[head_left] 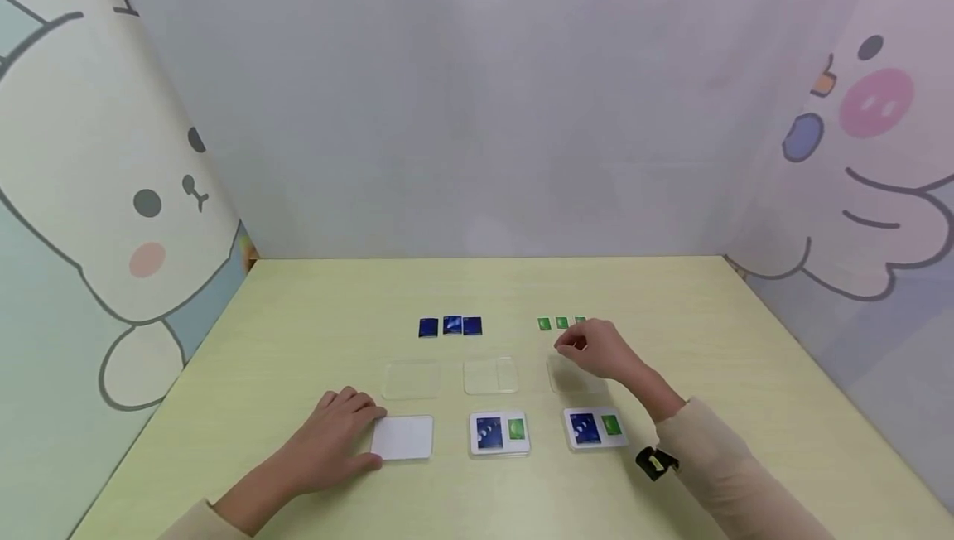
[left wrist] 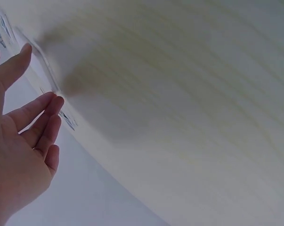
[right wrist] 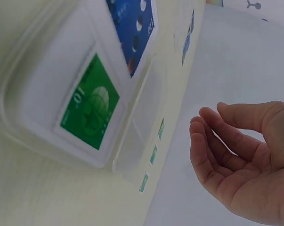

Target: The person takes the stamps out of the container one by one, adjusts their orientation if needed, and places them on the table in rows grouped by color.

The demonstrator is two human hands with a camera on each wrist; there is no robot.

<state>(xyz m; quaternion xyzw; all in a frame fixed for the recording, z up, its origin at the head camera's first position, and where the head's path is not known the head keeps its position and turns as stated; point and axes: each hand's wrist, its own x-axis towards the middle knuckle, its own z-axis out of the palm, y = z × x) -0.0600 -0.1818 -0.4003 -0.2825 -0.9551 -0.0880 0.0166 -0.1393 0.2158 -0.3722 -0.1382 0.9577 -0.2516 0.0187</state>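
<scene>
My left hand (head_left: 335, 441) rests at the left side of a flat white case (head_left: 403, 438), with index finger and thumb touching its near and far left corners. In the left wrist view that hand (left wrist: 28, 136) has fairly straight fingers beside the case's edge. Over a clear lid (head_left: 589, 383) hovers my right hand (head_left: 599, 349), fingers loosely bent. The right wrist view shows this hand (right wrist: 245, 165) with nothing visible between thumb and fingers. Just beyond it lies a row of small green stamps (head_left: 562, 323), one partly covered by the hand.
Two cases, one in the middle (head_left: 499, 447) and one at right (head_left: 596, 441), each show a blue and a green stamp. Two more clear lids, left (head_left: 411, 391) and middle (head_left: 480, 377), lie behind. Several dark blue stamps (head_left: 452, 325) sit farther back on the table (head_left: 313, 308).
</scene>
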